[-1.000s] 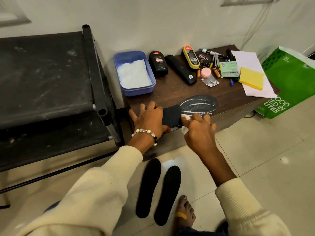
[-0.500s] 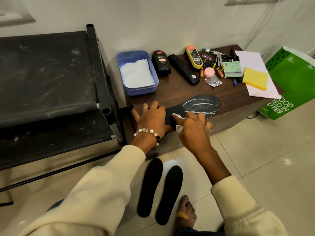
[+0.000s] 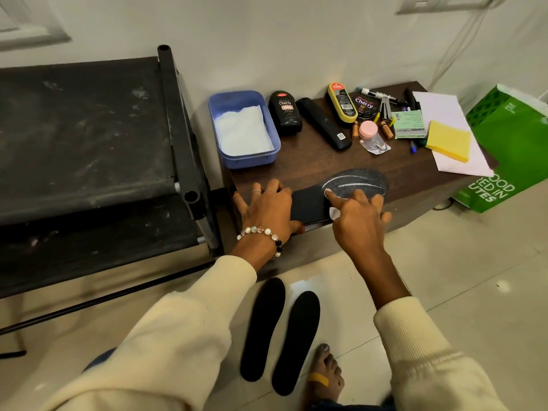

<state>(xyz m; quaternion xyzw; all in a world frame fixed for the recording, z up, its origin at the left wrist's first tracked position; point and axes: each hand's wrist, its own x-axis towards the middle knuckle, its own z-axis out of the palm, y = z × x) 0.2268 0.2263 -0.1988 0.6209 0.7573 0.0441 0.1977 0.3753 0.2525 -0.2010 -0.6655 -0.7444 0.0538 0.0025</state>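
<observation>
I'm at the rubbing step: my left hand (image 3: pixel 267 209) lies flat, pinning the black insole (image 3: pixel 308 203) at the table's (image 3: pixel 311 161) front edge. My right hand (image 3: pixel 358 221) clutches a white wad (image 3: pixel 335 214) (forefinger out). Next I'd make steady strokes toward the whitened toe end.

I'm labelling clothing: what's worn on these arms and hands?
Cream ribbed knit left sleeve and right sleeve. The left hand has a silver ring; its wrist wears a bracelet of white, pinkish and black beads. The right hand shows no jewellery.
</observation>
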